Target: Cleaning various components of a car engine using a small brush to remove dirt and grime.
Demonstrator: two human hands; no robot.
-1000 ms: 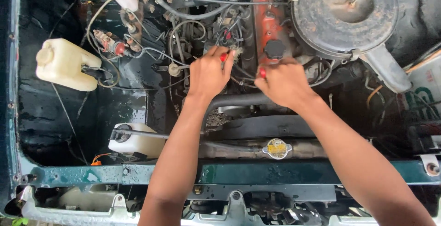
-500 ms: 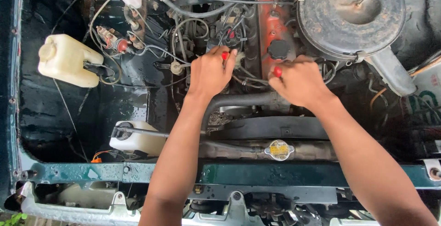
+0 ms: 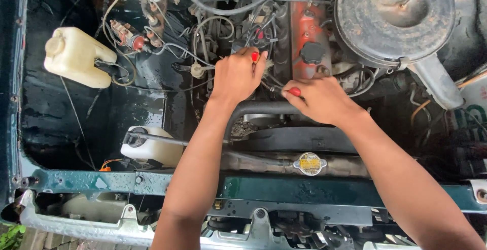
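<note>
I look down into an open engine bay. My left hand (image 3: pixel 238 75) is closed around wires and thin hoses beside the red valve cover (image 3: pixel 304 24). My right hand (image 3: pixel 317 97) is closed too, pinching a thin wire or hose just right of the left hand, above the black radiator hose (image 3: pixel 253 109). What exactly each hand grips is hidden by the fingers. Both forearms reach in from the front of the car.
A round rusty air cleaner (image 3: pixel 395 16) sits at the top right. A cream plastic reservoir (image 3: pixel 76 57) is at the left, a white bottle (image 3: pixel 152 148) lower down. The radiator cap (image 3: pixel 309 163) and green front crossmember (image 3: pixel 304 189) lie below my arms.
Both hands have stayed among the wiring. The right hand has shifted slightly left, toward the left hand. The view has drifted a little.
</note>
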